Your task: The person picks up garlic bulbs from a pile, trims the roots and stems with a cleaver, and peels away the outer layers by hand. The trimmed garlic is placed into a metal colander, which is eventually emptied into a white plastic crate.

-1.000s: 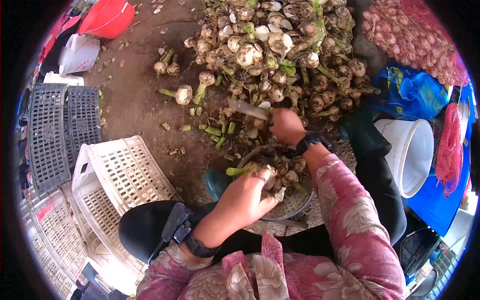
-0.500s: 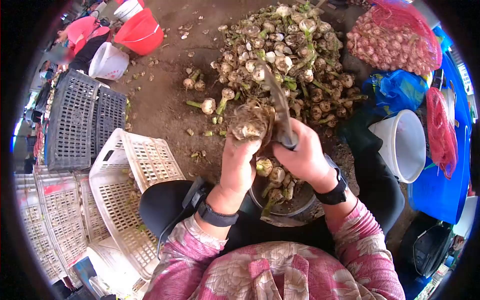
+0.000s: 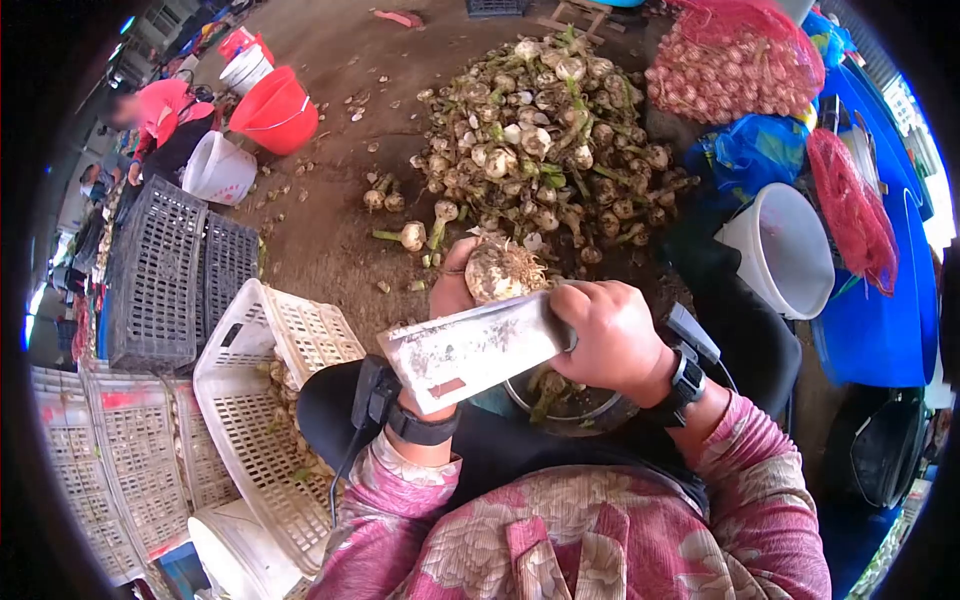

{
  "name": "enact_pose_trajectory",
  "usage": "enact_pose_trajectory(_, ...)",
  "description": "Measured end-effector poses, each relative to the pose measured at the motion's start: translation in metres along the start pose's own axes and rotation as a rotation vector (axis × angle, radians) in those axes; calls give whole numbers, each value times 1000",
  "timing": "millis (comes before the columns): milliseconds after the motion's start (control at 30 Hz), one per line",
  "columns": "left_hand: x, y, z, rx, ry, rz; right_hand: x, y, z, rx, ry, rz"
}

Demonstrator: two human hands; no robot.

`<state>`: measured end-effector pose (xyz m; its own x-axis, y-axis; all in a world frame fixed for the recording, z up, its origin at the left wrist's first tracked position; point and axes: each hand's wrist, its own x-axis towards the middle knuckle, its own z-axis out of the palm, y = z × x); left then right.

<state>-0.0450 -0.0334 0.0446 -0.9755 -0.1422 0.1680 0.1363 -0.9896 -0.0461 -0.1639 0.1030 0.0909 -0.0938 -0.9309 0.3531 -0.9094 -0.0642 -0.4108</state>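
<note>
My left hand (image 3: pixel 452 288) is closed around a large dirty-white bulb (image 3: pixel 503 268), its tangled brown roots turned to the right. In my right hand (image 3: pixel 617 332) is a cleaver (image 3: pixel 478 346) with a broad, stained, rectangular blade. The blade's flat face is toward me, and it reaches left just below the bulb, covering part of my left hand and wrist. Beneath my hands, between my knees, a metal basin (image 3: pixel 607 414) holds bulbs with green stems, partly hidden by the right hand. A big heap of stemmed bulbs (image 3: pixel 540 150) lies on the ground ahead.
At left stand a white plastic crate (image 3: pixel 250 400) with bulbs inside and black crates (image 3: pixel 160 275). A red bucket (image 3: pixel 275 115) sits beyond, near a person in pink (image 3: pixel 168 100). To the right are a white bucket (image 3: pixel 780 250), blue tub (image 3: pixel 880 330) and red mesh sack of bulbs (image 3: pixel 735 70).
The cleaver has swung from upright to lying leftward, flat face toward me. The held bulb has turned so its roots point right. The head view has shifted slightly, showing more background.
</note>
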Motion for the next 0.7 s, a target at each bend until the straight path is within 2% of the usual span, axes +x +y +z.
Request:
enact_pose_trajectory(67,-8,-16,15,-106,86,53,-2,6,6,3,34,-16)
enact_pose_trajectory(167,-11,-30,33,474,287,274,-4,27,22,103,55,51)
enact_pose_trajectory(233,-16,-35,26,1544,454,617,-11,47,37,88,49,142)
enact_pose_trajectory(267,-22,-37,31,1401,534,479,-7,62,40,242,-168,636)
enact_pose_trajectory(333,-17,-41,45,1463,398,590,-38,120,57,127,-246,776)
enact_pose_trajectory(400,-10,-23,30,1269,402,628,-28,84,49,216,83,751)
enact_pose_trajectory(433,-10,-19,24,1270,359,570,-22,73,48,100,157,597)
enact_pose_trajectory(467,-5,-21,23,1327,367,572,-11,58,37,199,206,550)
enact_pose_trajectory(533,2,-20,28,1461,442,686,1,63,34,290,198,579)
enact_pose_trajectory(633,-3,-4,19,1486,509,814,7,72,30,372,244,576)
enact_pose_trajectory(667,-7,6,13,1556,377,812,14,55,11,495,187,623)
enact_pose_trajectory(700,-4,-4,19,1427,433,828,19,47,5,505,203,537)
